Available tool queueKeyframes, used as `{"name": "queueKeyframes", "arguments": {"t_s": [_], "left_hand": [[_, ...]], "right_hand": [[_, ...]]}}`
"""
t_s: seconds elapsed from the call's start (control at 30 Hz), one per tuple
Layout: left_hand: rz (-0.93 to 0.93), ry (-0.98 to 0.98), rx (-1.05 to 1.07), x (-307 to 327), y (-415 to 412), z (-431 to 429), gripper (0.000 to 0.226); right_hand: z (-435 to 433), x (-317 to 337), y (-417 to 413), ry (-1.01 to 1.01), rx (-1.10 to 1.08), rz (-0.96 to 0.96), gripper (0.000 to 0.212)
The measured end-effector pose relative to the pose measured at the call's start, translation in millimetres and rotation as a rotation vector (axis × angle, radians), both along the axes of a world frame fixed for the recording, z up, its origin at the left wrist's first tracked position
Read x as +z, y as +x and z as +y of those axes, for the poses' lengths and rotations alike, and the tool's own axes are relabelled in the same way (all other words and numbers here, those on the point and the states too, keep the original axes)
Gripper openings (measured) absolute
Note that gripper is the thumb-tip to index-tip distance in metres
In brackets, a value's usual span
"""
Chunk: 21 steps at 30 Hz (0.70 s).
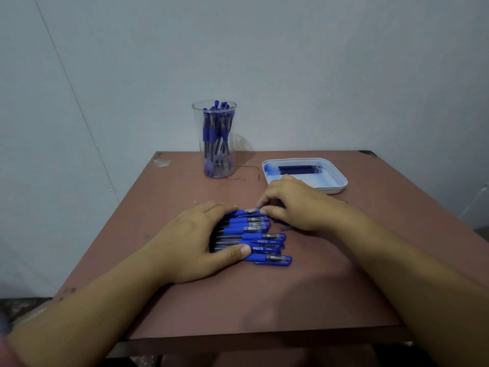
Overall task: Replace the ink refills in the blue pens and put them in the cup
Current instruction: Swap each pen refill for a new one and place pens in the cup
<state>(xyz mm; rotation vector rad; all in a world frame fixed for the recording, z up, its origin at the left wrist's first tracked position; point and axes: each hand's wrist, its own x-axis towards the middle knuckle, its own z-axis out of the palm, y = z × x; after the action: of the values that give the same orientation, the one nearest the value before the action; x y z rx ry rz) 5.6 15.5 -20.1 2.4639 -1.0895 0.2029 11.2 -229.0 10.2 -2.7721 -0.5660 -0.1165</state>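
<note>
Pens (254, 237): row on table (344, 282). Left hand (195, 242) cups the row, thumb on the nearest; right hand (293, 205) pinches far pen (247, 212) by its end. Step, judged: picking one to open. Next: lift it clear, swap in refill (299, 169) from tray (341, 182); cup (215, 139) behind, part filled

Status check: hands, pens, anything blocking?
Left hand grips pen row. Right hand pinches far pen. Cup holds pens; refills in tray. Nothing blocking cup.
</note>
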Motion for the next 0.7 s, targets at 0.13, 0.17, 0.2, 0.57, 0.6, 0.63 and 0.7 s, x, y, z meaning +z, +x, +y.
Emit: {"name": "queueKeyframes", "arguments": {"t_s": [0.13, 0.17, 0.2, 0.57, 0.6, 0.63, 0.7], "left_hand": [[-0.018, -0.033, -0.010, 1, 1, 0, 0.079], [-0.041, -0.049, -0.012, 3, 2, 0, 0.074], [-0.076, -0.064, -0.014, 5, 2, -1, 0.068], [-0.191, -0.170, -0.097, 24, 7, -29, 0.032], [-0.185, -0.157, -0.098, 21, 7, -29, 0.033], [-0.176, -0.141, -0.095, 18, 7, -29, 0.034], [-0.154, -0.108, -0.085, 14, 6, -29, 0.035]], "right_hand": [[1, 3, -5, 0.156, -0.062, 0.029, 0.009], [1, 5, -8, 0.208, -0.072, 0.032, 0.008], [1, 8, -12, 0.254, -0.080, 0.025, 0.007], [-19, 12, -56, 0.595, -0.077, -0.054, 0.016], [-20, 7, -56, 0.612, -0.080, -0.069, 0.018], [-20, 1, -56, 0.622, -0.081, -0.083, 0.019], [-18, -9, -55, 0.606, -0.078, -0.105, 0.022]]}}
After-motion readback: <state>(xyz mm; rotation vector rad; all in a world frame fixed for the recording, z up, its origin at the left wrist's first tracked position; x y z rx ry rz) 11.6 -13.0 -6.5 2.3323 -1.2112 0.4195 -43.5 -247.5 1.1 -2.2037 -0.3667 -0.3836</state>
